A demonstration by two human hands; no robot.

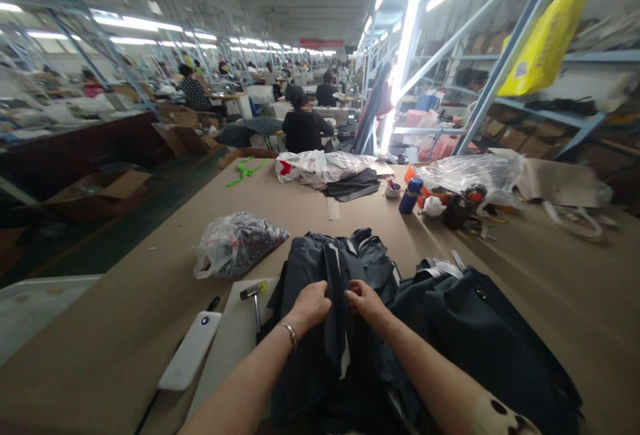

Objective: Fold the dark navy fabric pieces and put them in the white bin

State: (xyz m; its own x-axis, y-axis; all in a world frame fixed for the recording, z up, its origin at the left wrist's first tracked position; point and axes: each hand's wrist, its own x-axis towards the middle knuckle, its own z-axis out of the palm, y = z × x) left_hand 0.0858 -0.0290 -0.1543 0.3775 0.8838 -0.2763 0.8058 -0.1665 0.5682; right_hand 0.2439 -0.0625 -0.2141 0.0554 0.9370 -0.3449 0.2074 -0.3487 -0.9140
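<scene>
A pile of dark grey garment pieces (360, 261) lies on the brown table (150, 315) right in front of me. My left hand (311, 303), with a bracelet at the wrist, is closed on a fold of this dark fabric. My right hand (364, 301) pinches the same fabric just to the right, its fingertips close to the left hand. More dark fabric (480, 335) spreads out to the right under my right forearm.
A small hammer (255, 298) and a white power bank (193, 349) lie left of the pile. A plastic bag of dark parts (237, 243) sits further left. Bags, a blue bottle (411, 195) and tools stand at the far end. Other workers sit beyond.
</scene>
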